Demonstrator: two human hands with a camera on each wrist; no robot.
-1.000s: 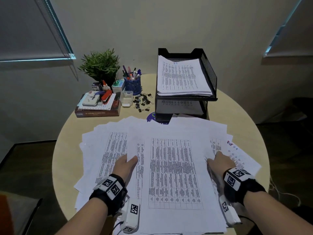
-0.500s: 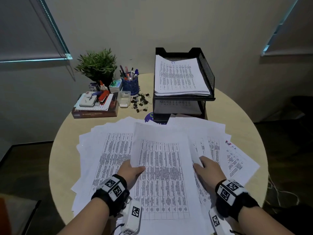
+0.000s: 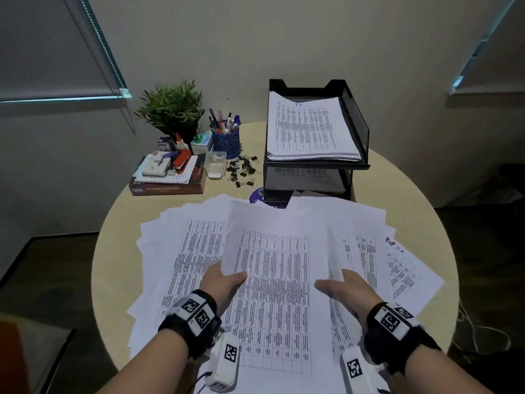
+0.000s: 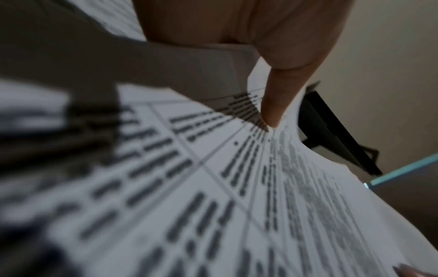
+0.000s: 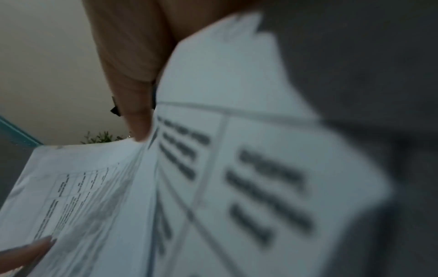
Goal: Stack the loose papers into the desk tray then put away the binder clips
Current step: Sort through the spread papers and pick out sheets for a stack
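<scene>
Both the left hand (image 3: 224,282) and right hand (image 3: 345,288) have slid inward, now pinching the centre sheaf of white printed papers (image 3: 272,280), low in frame, ready to lift toward the black mesh tray (image 3: 358,129).

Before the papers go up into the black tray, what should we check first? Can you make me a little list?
1. Left hand pinches the sheets, thumb on top: ok.
2. Right hand pinches the other edge: ok.
3. All loose papers gathered: not ok, many are fanned over the table.
4. Edges lined up: not ok.
5. Room in the desk tray: cannot tell; its top shelf already holds a stack.
6. Binder clips clear of the way: ok, they lie left of the tray.
</scene>
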